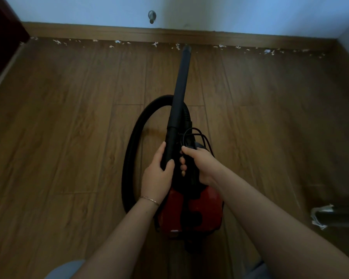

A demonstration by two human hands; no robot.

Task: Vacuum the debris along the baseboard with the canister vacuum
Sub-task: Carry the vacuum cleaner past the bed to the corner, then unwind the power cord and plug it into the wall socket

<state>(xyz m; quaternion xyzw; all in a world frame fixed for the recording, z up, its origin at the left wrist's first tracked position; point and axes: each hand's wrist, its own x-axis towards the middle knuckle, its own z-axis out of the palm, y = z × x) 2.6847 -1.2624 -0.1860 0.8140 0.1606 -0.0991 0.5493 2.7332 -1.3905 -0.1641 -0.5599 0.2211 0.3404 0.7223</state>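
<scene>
Left hand (pixel 158 174) grips the black vacuum wand (pixel 179 97), right hand (pixel 199 164) grips the red canister vacuum (pixel 201 210) handle just beside it; paper debris (pixel 177 46) lies far ahead along the baseboard (pixel 109 33).

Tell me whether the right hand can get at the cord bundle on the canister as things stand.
Probably yes: the right hand already rests beside the black cord bundle atop the red canister, with nothing between them.

Dark roll (pixel 338 217) cut by right edge — canister (pixel 199 210) partly behind forearms.
</scene>
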